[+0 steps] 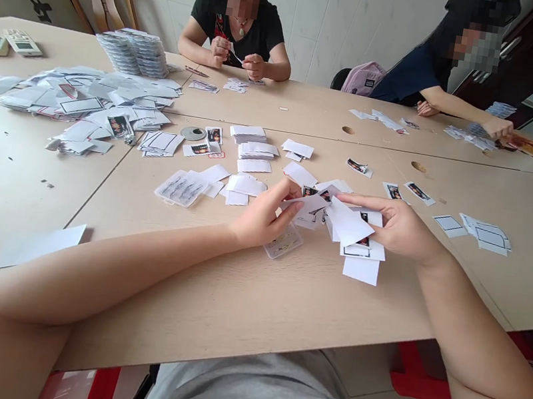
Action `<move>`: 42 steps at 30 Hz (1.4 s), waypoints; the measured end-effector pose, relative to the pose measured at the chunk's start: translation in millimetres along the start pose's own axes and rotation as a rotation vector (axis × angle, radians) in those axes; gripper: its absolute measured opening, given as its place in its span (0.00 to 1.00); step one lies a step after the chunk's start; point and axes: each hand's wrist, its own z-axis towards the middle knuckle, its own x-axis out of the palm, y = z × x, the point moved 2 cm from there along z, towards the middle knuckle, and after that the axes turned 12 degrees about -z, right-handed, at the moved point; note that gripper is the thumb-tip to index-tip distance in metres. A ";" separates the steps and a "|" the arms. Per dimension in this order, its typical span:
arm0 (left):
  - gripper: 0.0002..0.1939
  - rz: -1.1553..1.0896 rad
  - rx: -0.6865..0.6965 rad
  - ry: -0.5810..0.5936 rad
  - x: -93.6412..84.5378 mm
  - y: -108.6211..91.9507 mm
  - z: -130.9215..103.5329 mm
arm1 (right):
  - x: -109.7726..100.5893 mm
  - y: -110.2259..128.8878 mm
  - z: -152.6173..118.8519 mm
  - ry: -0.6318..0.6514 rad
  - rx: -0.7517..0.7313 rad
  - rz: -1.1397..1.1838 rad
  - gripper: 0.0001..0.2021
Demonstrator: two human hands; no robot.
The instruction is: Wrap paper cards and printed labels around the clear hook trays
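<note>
My left hand (266, 216) pinches a small white card (310, 206) between thumb and fingers, above the near part of the table. Close by on the right, my right hand (406, 230) has its thumb and fingers closed on another white card (349, 223). Below that card lie more white cards (360, 270) and black-framed ones with dark pictures. Under my left hand sits a clear plastic case (284, 243). A second clear case (181, 187) with small items lies to the left, beside loose white cards (246, 185).
On the wooden table (212, 285), a large heap of white cards (85, 96) spreads at the left, with tall stacks (135, 52) behind it. A tape roll (192, 133) lies mid-table. Two people (240, 27) (427, 77) sit across the table, handling small pieces.
</note>
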 end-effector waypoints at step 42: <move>0.20 0.421 0.382 0.181 4.7 -13.4 -8.2 | 4.5 -0.8 -1.8 0.189 0.109 0.221 0.21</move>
